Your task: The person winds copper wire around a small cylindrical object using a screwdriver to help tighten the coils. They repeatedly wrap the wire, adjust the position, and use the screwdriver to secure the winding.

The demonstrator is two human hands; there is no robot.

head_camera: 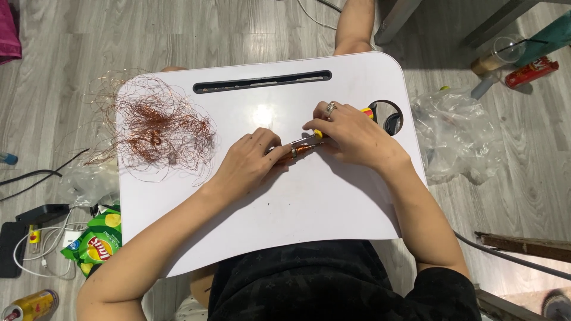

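Probably a home floor. A white lap tray (pixel 333 208) sits over grey laminate planks (pixel 178 35). A crisp bag (pixel 98 241) and charger cables (pixel 41 244) lie off its left edge.

Wire tangle (pixel 157 128) on lap desk (pixel 333 208) left side, both hands mid-desk, plastic bag (pixel 458 134) right on floor (pixel 535 196)

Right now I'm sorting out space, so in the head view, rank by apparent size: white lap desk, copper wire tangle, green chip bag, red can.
1. white lap desk
2. copper wire tangle
3. green chip bag
4. red can

A green and yellow crisp bag (pixel 95 241) lies lower left on my floor, a red packet (pixel 531 72) upper right, a crumpled clear bag (pixel 458 134) right.
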